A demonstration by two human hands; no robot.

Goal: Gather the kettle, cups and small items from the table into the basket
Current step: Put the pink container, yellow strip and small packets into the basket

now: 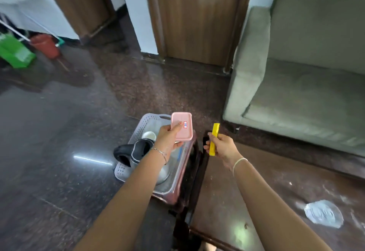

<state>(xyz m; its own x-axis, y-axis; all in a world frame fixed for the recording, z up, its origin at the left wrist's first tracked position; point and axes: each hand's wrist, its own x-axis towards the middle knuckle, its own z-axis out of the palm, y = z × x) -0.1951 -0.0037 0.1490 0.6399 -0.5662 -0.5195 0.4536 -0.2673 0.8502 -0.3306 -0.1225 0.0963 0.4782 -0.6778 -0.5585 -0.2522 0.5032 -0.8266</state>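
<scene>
Left hand, as I read it from the head view, is clamped by thumb and fingers on the near short edge of a pink lid, which I judge a flat box lid; its long axis runs roughly from 6 to 12 o'clock. Directly under this hand, toward 7 o'clock, sits the basket, a pale perforated tray resting on a pink stool. Inside it I see the kettle lying toward the 8 o'clock side and a white cup at the far end. Further right, my right hand is closed around a yellow bar, long axis nearly upright, tipped slightly toward 1 o'clock. The basket lies at about 9 o'clock from this hand, near but apart. The table lies beneath the right forearm. I judge the left hand nearer: the lid needs only lowering, the bar a leftward carry.
</scene>
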